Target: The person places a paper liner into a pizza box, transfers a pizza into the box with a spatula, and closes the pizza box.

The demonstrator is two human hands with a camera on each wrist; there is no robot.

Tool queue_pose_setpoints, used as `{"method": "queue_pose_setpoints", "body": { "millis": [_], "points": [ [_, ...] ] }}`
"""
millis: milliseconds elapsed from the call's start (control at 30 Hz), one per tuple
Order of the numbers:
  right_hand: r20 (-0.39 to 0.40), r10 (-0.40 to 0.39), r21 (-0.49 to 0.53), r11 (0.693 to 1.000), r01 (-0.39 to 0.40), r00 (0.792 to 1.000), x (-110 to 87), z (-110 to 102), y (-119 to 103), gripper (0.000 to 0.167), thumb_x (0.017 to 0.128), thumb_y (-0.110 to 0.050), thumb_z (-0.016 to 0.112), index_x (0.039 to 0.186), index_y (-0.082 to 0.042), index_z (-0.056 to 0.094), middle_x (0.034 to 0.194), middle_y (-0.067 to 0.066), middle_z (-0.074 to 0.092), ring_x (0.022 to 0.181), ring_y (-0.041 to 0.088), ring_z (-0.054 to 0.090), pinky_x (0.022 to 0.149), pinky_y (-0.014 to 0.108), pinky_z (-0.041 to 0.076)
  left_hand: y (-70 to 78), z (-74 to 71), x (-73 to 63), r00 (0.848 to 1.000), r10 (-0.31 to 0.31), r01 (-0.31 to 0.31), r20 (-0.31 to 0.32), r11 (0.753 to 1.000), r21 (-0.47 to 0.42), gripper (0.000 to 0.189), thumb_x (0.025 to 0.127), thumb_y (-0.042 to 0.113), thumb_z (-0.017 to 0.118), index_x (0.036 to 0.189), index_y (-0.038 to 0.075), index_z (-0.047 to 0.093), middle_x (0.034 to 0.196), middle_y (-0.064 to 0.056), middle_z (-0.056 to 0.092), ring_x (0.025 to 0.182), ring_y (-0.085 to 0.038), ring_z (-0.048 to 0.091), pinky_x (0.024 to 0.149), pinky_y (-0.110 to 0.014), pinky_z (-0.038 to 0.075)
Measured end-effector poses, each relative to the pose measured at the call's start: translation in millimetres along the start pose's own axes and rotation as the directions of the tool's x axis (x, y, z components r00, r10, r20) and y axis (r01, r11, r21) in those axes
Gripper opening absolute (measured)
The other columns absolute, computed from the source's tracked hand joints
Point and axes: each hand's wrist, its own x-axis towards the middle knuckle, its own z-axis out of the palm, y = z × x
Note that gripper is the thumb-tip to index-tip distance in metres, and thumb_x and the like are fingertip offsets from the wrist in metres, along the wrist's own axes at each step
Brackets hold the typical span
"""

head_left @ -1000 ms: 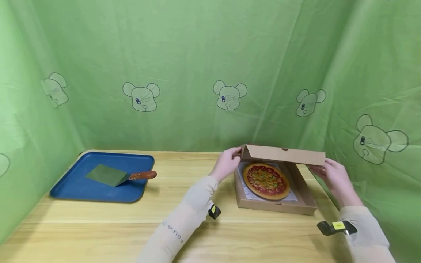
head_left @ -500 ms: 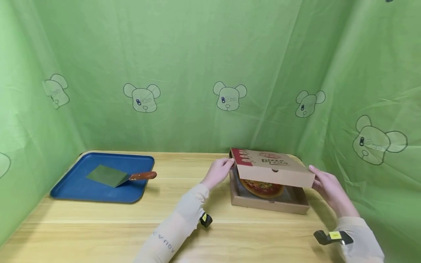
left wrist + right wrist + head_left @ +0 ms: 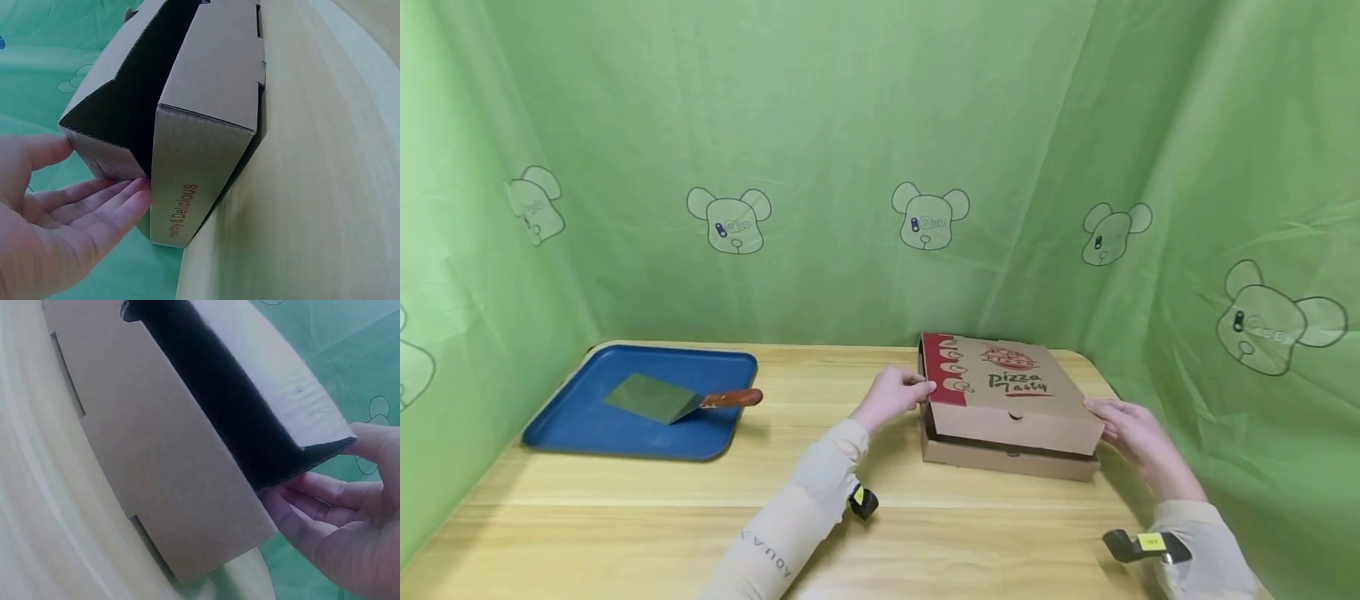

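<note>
A brown cardboard pizza box (image 3: 1011,471) sits on the table at the right. Its lid (image 3: 1030,367), printed red with "Pizza Tasty", is lowered almost flat, and a dark gap shows along the front. My left hand (image 3: 891,398) holds the lid's left front corner, thumb on top and fingers along the side flap (image 3: 106,156). At the opposite front corner my right hand (image 3: 1138,429) grips the lid likewise, its fingertips (image 3: 278,503) at the flap's lower edge beside the box wall (image 3: 169,450). The pizza inside is hidden now.
On the left of the wooden table (image 3: 647,517) lies a blue tray (image 3: 700,446). A spatula (image 3: 651,398) with a wooden handle rests on it, handle jutting past the right rim. Green curtains (image 3: 820,283) enclose the back and sides.
Both hands have brought the lid down and forward from a raised tilt, covering the pizza. The printed top has come into view. Tray and spatula stay put.
</note>
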Motion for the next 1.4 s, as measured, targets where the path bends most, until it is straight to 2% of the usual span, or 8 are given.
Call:
{"method": "queue_pose_setpoints", "body": {
  "millis": [133, 267, 433, 667, 1067, 1233, 1333, 1400],
  "points": [
    [-0.008, 0.000, -0.111, 0.994, -0.001, 1.000, -3.0, 0, -1, 0.008, 0.100, -0.023, 0.056, 0.103, -0.017, 0.060, 0.089, -0.020, 0.067, 0.085, -0.003, 0.066, 0.079, 0.014, 0.054, 0.2, -1.4, -1.2, 1.000, -0.012, 0.013, 0.026, 0.999, -0.038, 0.029, 0.091, 0.023, 0.068, 0.110, 0.001, 0.069, 0.098, -0.011, 0.073, 0.085, -0.015, 0.069, 0.084, -0.034, 0.059],
    [-0.019, 0.000, -0.228, 0.974, -0.004, 1.000, -5.8, -1, -1, 0.026, 0.099, -0.027, 0.057, 0.114, -0.006, 0.058, 0.090, -0.024, 0.064, 0.086, -0.005, 0.064, 0.080, 0.014, 0.054, 0.3, -2.6, -2.9, 0.999, -0.030, 0.032, 0.040, 0.998, -0.054, 0.034, 0.088, 0.017, 0.070, 0.117, 0.000, 0.066, 0.106, -0.014, 0.072, 0.085, -0.017, 0.071, 0.080, -0.028, 0.059],
    [-0.026, -0.015, -0.306, 0.952, 0.006, 1.000, -7.8, -5, -2, 0.041, 0.098, -0.026, 0.058, 0.122, 0.007, 0.053, 0.091, -0.024, 0.062, 0.086, -0.006, 0.063, 0.079, 0.014, 0.054, 2.3, -2.7, -4.0, 0.996, -0.053, 0.057, 0.072, 0.996, -0.062, 0.040, 0.087, 0.015, 0.072, 0.123, 0.001, 0.063, 0.114, -0.014, 0.071, 0.086, -0.018, 0.072, 0.079, -0.024, 0.059],
    [-0.019, -0.036, -0.275, 0.961, 0.030, 0.999, -6.6, -6, -7, 0.025, 0.098, -0.022, 0.059, 0.113, -0.002, 0.056, 0.089, -0.022, 0.063, 0.083, -0.004, 0.064, 0.077, 0.014, 0.055, 5.4, -2.6, -2.8, 0.996, -0.071, 0.075, 0.055, 0.995, -0.069, 0.039, 0.086, 0.014, 0.072, 0.123, 0.004, 0.064, 0.112, -0.012, 0.071, 0.084, -0.016, 0.070, 0.081, -0.027, 0.059],
    [-0.016, -0.021, -0.319, 0.948, 0.015, 1.000, -7.4, -4, 0, 0.048, 0.097, -0.023, 0.061, 0.125, 0.014, 0.048, 0.092, -0.023, 0.062, 0.086, -0.006, 0.063, 0.079, 0.014, 0.055, -0.8, 1.2, -3.8, 0.995, -0.079, 0.084, 0.068, 0.994, -0.074, 0.041, 0.082, 0.007, 0.074, 0.122, 0.001, 0.063, 0.103, -0.011, 0.071, 0.079, -0.014, 0.069, 0.077, -0.027, 0.060],
    [0.011, -0.032, -0.341, 0.940, 0.034, 0.999, -7.9, -1, -8, 0.052, 0.096, -0.021, 0.061, 0.129, 0.017, 0.045, 0.093, -0.025, 0.063, 0.087, -0.007, 0.063, 0.080, 0.013, 0.054, 2.9, -12.0, -6.3, 0.987, -0.066, 0.077, 0.144, 0.994, -0.074, 0.042, 0.084, 0.005, 0.071, 0.124, -0.002, 0.061, 0.104, -0.014, 0.071, 0.083, -0.021, 0.071, 0.083, -0.036, 0.060],
    [0.041, -0.044, -0.317, 0.947, 0.055, 0.998, -9.9, -4, -13, 0.047, 0.096, -0.017, 0.061, 0.128, 0.015, 0.047, 0.094, -0.023, 0.065, 0.088, -0.005, 0.065, 0.080, 0.015, 0.055, 7.3, -21.7, -8.6, 0.979, -0.042, 0.048, 0.199, 0.999, -0.025, 0.041, 0.088, 0.009, 0.069, 0.126, -0.003, 0.059, 0.105, -0.016, 0.070, 0.090, -0.029, 0.071, 0.088, -0.045, 0.058],
    [0.063, -0.050, -0.320, 0.945, 0.067, 0.997, -12.3, -9, -14, 0.043, 0.097, -0.015, 0.059, 0.126, 0.014, 0.048, 0.096, -0.022, 0.066, 0.089, -0.002, 0.067, 0.081, 0.017, 0.056, 9.8, -27.4, -9.9, 0.975, -0.021, 0.011, 0.221, 0.999, 0.044, 0.039, 0.089, 0.015, 0.069, 0.124, -0.001, 0.061, 0.104, -0.014, 0.071, 0.093, -0.030, 0.070, 0.087, -0.044, 0.058]
  ]
}}
